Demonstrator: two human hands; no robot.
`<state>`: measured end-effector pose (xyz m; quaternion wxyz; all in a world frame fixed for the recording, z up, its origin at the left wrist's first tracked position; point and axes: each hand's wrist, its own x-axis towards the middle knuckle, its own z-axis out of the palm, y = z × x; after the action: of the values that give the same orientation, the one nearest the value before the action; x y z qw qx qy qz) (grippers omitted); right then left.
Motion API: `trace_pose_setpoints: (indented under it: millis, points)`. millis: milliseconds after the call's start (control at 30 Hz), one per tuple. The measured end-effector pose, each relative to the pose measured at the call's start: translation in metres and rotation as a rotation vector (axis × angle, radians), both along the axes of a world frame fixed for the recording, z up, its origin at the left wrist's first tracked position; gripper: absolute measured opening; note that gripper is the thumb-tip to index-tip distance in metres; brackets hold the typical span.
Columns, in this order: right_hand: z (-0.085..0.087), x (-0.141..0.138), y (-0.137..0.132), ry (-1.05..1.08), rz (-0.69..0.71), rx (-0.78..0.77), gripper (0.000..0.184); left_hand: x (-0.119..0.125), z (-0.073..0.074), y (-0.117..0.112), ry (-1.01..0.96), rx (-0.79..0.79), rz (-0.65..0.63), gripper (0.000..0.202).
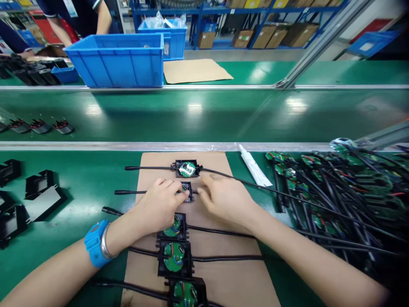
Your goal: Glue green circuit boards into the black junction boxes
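Observation:
Several small black plastic housings with round green circuit boards lie in a column on a brown cardboard sheet (220, 273), a black cable running out of each side. My left hand (159, 204) is closed on the second housing from the top (188, 187), thumb and fingers at its left part, partly covering it. At the right side of that housing, my right hand (226, 197) has its fingers curled on the cable where it leaves the housing. The topmost housing (187, 169) lies just beyond both hands, its board face up. Below them sits another housing (174, 258).
A white tube (254, 165) lies right of the cardboard. Cabled green boards (338, 192) are heaped at the right. Black housings (40, 185) lie at the left. Beyond the metal rail, motor-like parts (40, 125) stand in a row. A blue bin (118, 62) and a person (79, 19) are behind.

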<state>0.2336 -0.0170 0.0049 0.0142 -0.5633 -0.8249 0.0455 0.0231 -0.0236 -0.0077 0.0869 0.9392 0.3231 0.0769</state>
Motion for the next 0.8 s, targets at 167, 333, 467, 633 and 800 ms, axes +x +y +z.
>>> trace_pose_setpoints:
  millis: [167, 333, 467, 633, 800]
  points:
    - [-0.017, 0.022, 0.029, 0.182, 0.007, 0.185, 0.021, -0.004, 0.01, 0.026, -0.178, -0.073, 0.154, 0.033]
    - [-0.024, 0.028, 0.028, 0.276, 0.051, 0.16, 0.02, -0.019, 0.01, 0.062, -0.061, -0.016, 0.398, 0.012]
    - [0.006, 0.024, 0.01, 0.304, 0.107, 0.145, 0.027, -0.027, 0.019, 0.06, -0.108, -0.084, 0.368, 0.019]
    - [0.042, 0.009, 0.014, 0.066, 0.124, 0.076, 0.026, -0.02, 0.026, 0.054, -0.079, -0.036, 0.309, 0.026]
    - [0.045, -0.001, 0.033, -0.085, 0.164, -0.028, 0.023, -0.011, 0.017, 0.057, 0.048, -0.023, 0.301, 0.025]
